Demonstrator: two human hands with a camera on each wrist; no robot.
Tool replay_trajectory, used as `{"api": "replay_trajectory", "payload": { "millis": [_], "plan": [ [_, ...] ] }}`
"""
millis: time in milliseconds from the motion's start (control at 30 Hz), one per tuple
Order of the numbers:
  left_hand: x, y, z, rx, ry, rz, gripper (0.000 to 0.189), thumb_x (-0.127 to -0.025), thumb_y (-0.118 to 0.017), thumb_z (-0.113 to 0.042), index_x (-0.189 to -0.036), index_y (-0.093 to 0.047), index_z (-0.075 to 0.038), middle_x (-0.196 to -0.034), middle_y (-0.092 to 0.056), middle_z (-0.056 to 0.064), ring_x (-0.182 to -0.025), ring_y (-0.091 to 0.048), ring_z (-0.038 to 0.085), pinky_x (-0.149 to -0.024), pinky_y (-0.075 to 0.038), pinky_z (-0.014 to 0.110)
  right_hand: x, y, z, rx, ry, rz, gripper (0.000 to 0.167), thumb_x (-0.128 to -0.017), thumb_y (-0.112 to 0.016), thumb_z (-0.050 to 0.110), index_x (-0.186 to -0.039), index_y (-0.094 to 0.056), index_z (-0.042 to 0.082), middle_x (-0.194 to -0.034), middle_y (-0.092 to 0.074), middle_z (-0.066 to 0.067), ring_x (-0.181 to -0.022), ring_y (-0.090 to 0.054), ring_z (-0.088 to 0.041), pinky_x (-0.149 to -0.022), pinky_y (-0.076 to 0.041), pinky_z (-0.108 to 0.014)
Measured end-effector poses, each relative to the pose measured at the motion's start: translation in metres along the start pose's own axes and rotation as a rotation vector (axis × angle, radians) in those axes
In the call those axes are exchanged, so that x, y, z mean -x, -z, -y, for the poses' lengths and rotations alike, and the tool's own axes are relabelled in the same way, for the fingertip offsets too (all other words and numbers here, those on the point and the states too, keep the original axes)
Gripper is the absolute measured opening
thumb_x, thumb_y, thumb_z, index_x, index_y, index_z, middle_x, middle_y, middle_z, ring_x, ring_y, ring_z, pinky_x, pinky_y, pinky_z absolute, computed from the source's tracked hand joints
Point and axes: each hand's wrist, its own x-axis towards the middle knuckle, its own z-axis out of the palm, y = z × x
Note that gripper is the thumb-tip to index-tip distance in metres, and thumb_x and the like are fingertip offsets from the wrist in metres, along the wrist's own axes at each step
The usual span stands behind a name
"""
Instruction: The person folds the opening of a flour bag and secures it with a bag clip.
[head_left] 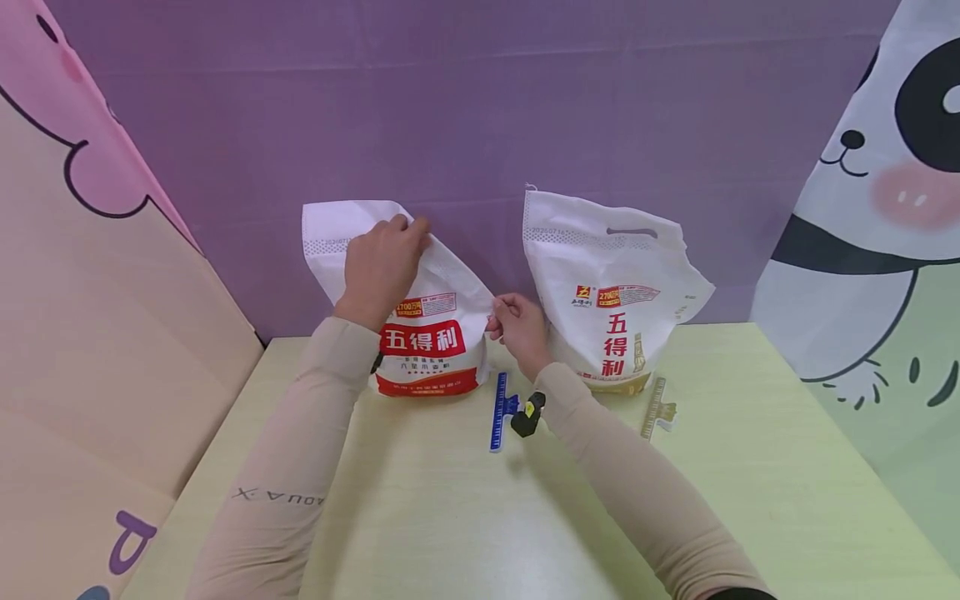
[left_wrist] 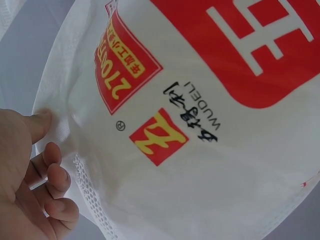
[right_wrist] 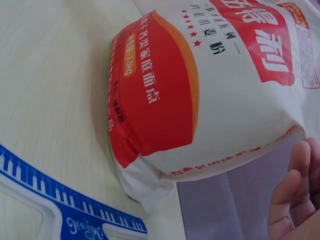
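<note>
A white flour bag with a red label stands toward the back of the table, its upper part loose and leaning left. My left hand pinches its upper right edge; in the left wrist view the left hand's fingertips lie at the white fabric. Lower down, my right hand pinches the bag's right side edge between thumb and fingers. In front of that hand lies a blue bag clip, marked "Music" with piano keys, seen also in the right wrist view.
A second white flour bag, with a handle slot and gold base, stands to the right. A gold clip lies before it on the pale table. A purple backdrop hangs close behind, with printed panels at both sides.
</note>
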Motion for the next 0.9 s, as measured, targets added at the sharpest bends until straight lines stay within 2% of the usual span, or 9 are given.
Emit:
{"api": "replay_trajectory", "payload": {
  "millis": [133,400,633,900],
  "plan": [
    [-0.0002,0.0001,-0.0001,0.006,0.005,-0.004,0.034,-0.099,-0.066,-0.028,-0.131,-0.06,-0.019,-0.124,-0.069,0.014,-0.107,-0.069,0.036,-0.085,-0.06,0.054,0.0011,0.0009,-0.0012,0.007,-0.014,-0.008,0.019,-0.106,-0.056,0.025,-0.115,-0.063,0.009,-0.082,-0.066,-0.001,-0.067,-0.063,-0.013,-0.064,-0.051,-0.024],
    [0.0003,-0.001,0.001,0.007,0.016,-0.012,0.034,-0.099,-0.066,-0.027,-0.132,-0.06,-0.02,-0.125,-0.067,0.014,-0.109,-0.068,0.035,-0.087,-0.059,0.055,0.0025,0.0015,-0.0034,0.019,-0.021,-0.001,0.02,-0.106,-0.056,0.028,-0.117,-0.062,0.012,-0.086,-0.067,-0.002,-0.071,-0.063,-0.014,-0.079,-0.056,-0.036],
    [0.0,-0.0014,0.0009,0.016,0.014,-0.027,0.033,-0.1,-0.064,-0.027,-0.132,-0.06,-0.02,-0.125,-0.068,0.014,-0.108,-0.068,0.035,-0.088,-0.059,0.054,0.0041,0.0017,-0.0054,0.018,-0.022,-0.014,0.019,-0.106,-0.056,0.026,-0.116,-0.063,0.011,-0.088,-0.067,-0.003,-0.072,-0.062,-0.015,-0.069,-0.052,-0.024],
    [0.001,-0.0008,0.001,0.015,0.01,-0.04,0.032,-0.101,-0.063,-0.028,-0.131,-0.062,-0.019,-0.126,-0.068,0.014,-0.108,-0.068,0.035,-0.09,-0.059,0.052,0.0043,0.0003,-0.0095,0.019,-0.015,-0.036,0.019,-0.106,-0.057,0.028,-0.115,-0.063,0.013,-0.089,-0.066,-0.003,-0.072,-0.062,-0.015,-0.069,-0.053,-0.024]
  ]
}}
